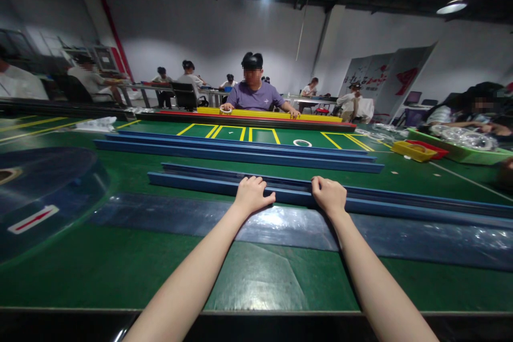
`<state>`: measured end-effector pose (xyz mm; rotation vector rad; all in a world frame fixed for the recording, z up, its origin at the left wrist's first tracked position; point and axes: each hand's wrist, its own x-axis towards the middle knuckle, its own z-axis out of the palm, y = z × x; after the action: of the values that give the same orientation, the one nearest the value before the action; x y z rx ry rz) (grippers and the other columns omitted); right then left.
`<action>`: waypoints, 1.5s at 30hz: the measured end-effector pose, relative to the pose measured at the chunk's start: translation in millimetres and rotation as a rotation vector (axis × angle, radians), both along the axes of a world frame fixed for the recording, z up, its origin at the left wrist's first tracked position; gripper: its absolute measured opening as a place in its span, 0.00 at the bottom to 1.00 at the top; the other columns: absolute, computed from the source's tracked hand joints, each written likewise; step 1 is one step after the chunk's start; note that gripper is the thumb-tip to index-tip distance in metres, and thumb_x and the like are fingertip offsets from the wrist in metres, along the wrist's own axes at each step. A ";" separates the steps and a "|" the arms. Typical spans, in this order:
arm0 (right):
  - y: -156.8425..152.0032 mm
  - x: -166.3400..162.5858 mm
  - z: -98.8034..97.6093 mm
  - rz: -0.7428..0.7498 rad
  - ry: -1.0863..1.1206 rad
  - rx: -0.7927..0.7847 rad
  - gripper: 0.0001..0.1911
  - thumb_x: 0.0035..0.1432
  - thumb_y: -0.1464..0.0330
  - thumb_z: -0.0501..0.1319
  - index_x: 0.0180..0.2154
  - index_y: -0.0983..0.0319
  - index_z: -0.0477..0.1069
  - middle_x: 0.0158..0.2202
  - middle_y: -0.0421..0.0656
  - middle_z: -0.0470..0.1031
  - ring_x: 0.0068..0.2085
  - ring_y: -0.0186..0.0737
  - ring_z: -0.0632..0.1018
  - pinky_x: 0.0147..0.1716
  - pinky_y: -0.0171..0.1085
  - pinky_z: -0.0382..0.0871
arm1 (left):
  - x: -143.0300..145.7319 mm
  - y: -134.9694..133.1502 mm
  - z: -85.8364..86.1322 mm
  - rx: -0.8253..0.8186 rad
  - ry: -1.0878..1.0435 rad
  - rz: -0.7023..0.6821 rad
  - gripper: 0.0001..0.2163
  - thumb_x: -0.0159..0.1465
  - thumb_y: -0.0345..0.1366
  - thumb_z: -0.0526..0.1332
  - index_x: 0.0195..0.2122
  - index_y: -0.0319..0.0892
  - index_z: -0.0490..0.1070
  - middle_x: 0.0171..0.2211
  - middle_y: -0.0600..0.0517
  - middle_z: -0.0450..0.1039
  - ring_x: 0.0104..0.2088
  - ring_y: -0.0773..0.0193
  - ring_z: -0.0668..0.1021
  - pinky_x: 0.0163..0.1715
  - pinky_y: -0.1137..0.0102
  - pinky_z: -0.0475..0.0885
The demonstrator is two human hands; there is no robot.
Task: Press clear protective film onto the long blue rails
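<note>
blue channel (292, 196) lies lengthwise across the green tabletop (168, 264); left hand (251, 194) and right hand (330, 195) grip its near wall, spaced apart, probably to hold it steady.

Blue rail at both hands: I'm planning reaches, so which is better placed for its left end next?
Left, probably: the left hand is at the blue rail, nearer that end, while the right hand is farther along it.

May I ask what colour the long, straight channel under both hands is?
The long, straight channel is blue, shown in the head view.
</note>
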<state>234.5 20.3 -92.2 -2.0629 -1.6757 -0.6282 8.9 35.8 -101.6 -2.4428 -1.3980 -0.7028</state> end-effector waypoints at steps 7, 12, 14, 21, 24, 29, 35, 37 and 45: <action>0.1 0.5 -0.3 0.002 0.001 0.001 0.19 0.59 0.66 0.48 0.28 0.61 0.76 0.26 0.45 0.76 0.26 0.34 0.71 0.25 0.32 0.48 | 0.0 0.2 -0.2 -0.005 -0.006 0.000 0.16 0.57 0.47 0.55 0.28 0.39 0.73 0.31 0.47 0.73 0.36 0.58 0.73 0.36 0.65 0.64; 0.0 0.6 -0.2 0.002 -0.002 -0.003 0.19 0.59 0.66 0.48 0.28 0.61 0.76 0.27 0.44 0.76 0.27 0.34 0.72 0.25 0.32 0.47 | 0.3 0.1 0.6 -0.007 0.000 0.001 0.16 0.57 0.47 0.55 0.28 0.39 0.74 0.31 0.47 0.73 0.36 0.58 0.73 0.36 0.65 0.64; 0.3 0.7 -0.3 0.001 -0.004 -0.007 0.19 0.58 0.66 0.48 0.28 0.61 0.76 0.26 0.44 0.76 0.27 0.34 0.71 0.24 0.32 0.47 | 0.2 0.0 1.1 -0.009 0.002 0.001 0.16 0.57 0.47 0.55 0.28 0.39 0.74 0.31 0.47 0.73 0.36 0.58 0.73 0.36 0.65 0.65; 0.6 0.6 -0.3 -0.002 -0.009 -0.010 0.19 0.58 0.66 0.48 0.28 0.61 0.76 0.27 0.45 0.76 0.26 0.34 0.71 0.24 0.33 0.46 | 0.0 0.5 1.0 -0.006 0.003 -0.001 0.15 0.57 0.47 0.55 0.29 0.40 0.73 0.31 0.47 0.73 0.36 0.58 0.74 0.35 0.66 0.65; 0.1 0.4 0.0 0.002 -0.006 -0.008 0.19 0.59 0.66 0.48 0.28 0.61 0.76 0.27 0.45 0.76 0.26 0.34 0.71 0.24 0.32 0.47 | 0.0 0.9 0.1 -0.005 0.003 0.000 0.15 0.57 0.47 0.55 0.29 0.40 0.73 0.31 0.47 0.73 0.36 0.58 0.74 0.35 0.66 0.65; 0.1 0.8 0.0 0.011 -0.003 -0.013 0.19 0.58 0.66 0.48 0.28 0.61 0.76 0.27 0.45 0.77 0.26 0.34 0.72 0.25 0.33 0.48 | 0.0 0.4 0.7 -0.013 0.008 0.005 0.15 0.57 0.47 0.54 0.29 0.40 0.73 0.31 0.48 0.73 0.35 0.59 0.73 0.35 0.67 0.65; 0.0 0.8 0.5 0.010 -0.002 -0.019 0.19 0.59 0.66 0.47 0.28 0.61 0.75 0.27 0.45 0.76 0.27 0.35 0.72 0.25 0.33 0.48 | 0.3 -0.2 1.7 -0.013 0.002 -0.001 0.15 0.57 0.46 0.55 0.29 0.40 0.73 0.31 0.47 0.73 0.35 0.58 0.74 0.34 0.67 0.65; -0.1 0.7 0.7 0.011 -0.001 -0.023 0.19 0.58 0.66 0.48 0.28 0.62 0.75 0.27 0.45 0.76 0.27 0.34 0.72 0.25 0.33 0.48 | 0.2 0.1 1.2 -0.011 -0.003 -0.003 0.15 0.57 0.47 0.55 0.29 0.40 0.73 0.31 0.47 0.73 0.35 0.58 0.74 0.34 0.66 0.65; 0.3 0.9 0.4 0.007 -0.005 -0.023 0.19 0.59 0.65 0.48 0.28 0.61 0.75 0.27 0.45 0.76 0.27 0.34 0.72 0.24 0.33 0.47 | 0.3 1.2 0.1 -0.013 -0.012 -0.005 0.15 0.57 0.47 0.55 0.30 0.40 0.73 0.32 0.48 0.74 0.36 0.58 0.74 0.35 0.67 0.65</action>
<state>235.4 20.6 -91.9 -2.0723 -1.6992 -0.6154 9.2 37.0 -101.5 -2.4569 -1.4058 -0.7121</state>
